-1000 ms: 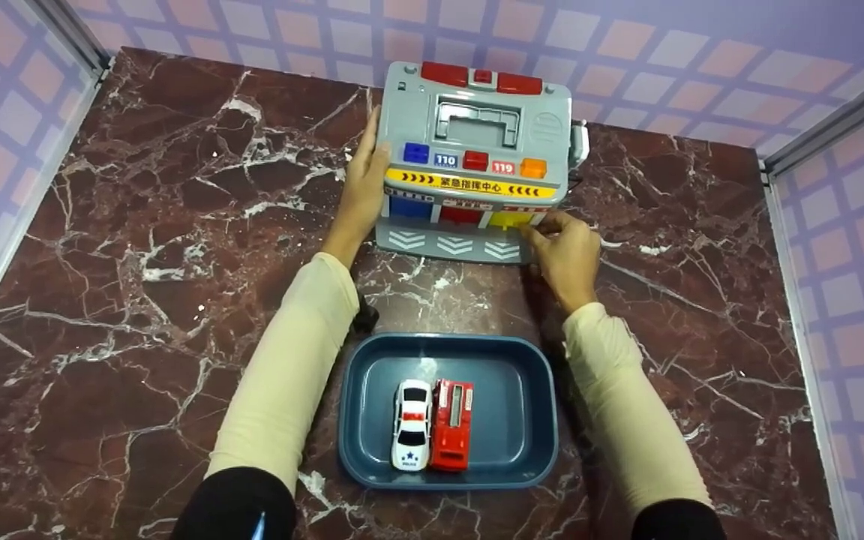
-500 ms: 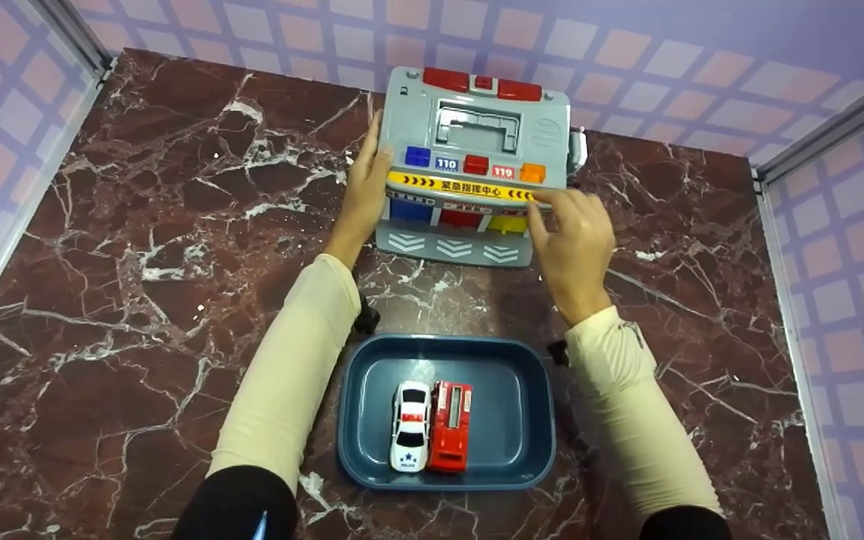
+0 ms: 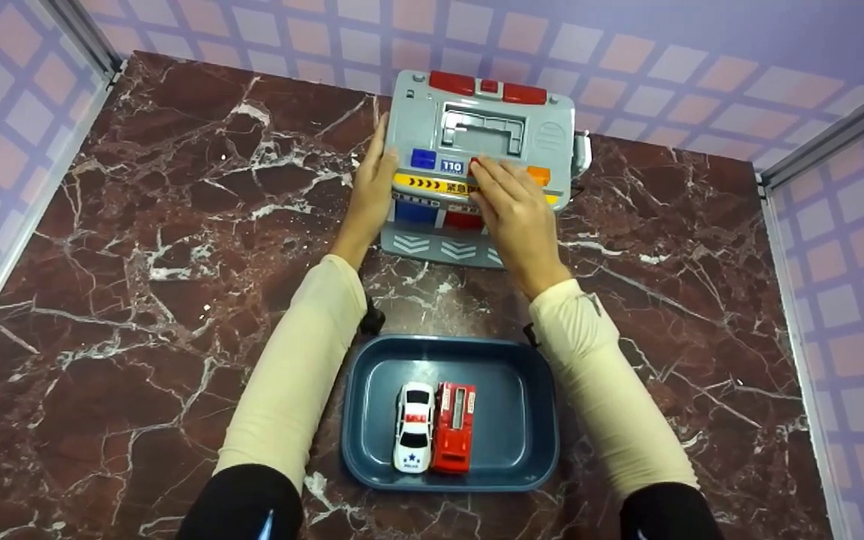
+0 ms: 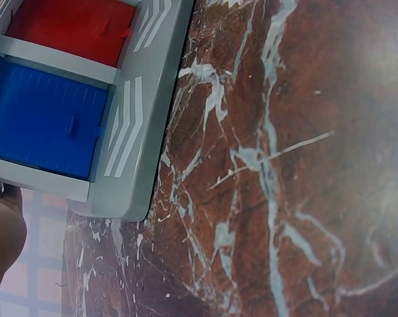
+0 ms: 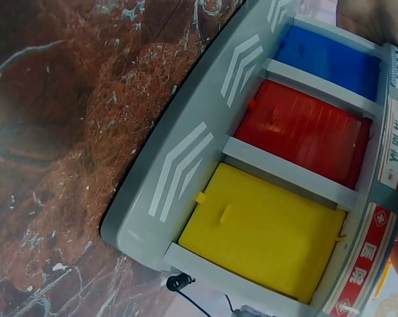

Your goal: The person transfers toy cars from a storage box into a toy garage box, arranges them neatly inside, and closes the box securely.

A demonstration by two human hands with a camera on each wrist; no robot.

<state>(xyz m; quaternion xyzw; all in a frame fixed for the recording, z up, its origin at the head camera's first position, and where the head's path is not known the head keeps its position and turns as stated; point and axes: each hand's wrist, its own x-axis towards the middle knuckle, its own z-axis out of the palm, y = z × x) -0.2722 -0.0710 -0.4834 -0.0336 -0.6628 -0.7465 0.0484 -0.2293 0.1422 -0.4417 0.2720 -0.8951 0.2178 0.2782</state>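
Note:
A grey toy emergency garage [image 3: 418, 139] stands at the back, with a handle and coloured buttons on its roof. My left hand [image 3: 368, 199] rests along its left side, fingers extended and thumb at the front corner. The fingertips of my right hand [image 3: 518, 225] touch the red button [image 3: 475, 162] on the roof; the hand hides the right front in the head view. In the right wrist view, the blue door [image 5: 327, 63], red door [image 5: 303, 129] and yellow door [image 5: 265, 231] are all down. Chevrons mark the ramp [image 4: 129, 142] in front of them.
A dark blue tray [image 3: 451, 484] lies between my forearms, holding a white police car [image 3: 412, 427] and a red fire truck [image 3: 454, 427]. On the garage's right side is a white part [image 3: 582, 152] with a black cord near it. Patterned walls border the marbled table [image 3: 139, 337].
My right hand has left the yellow door, risen to the roof edge and moved left onto the red button. My left hand stays at the garage's side.

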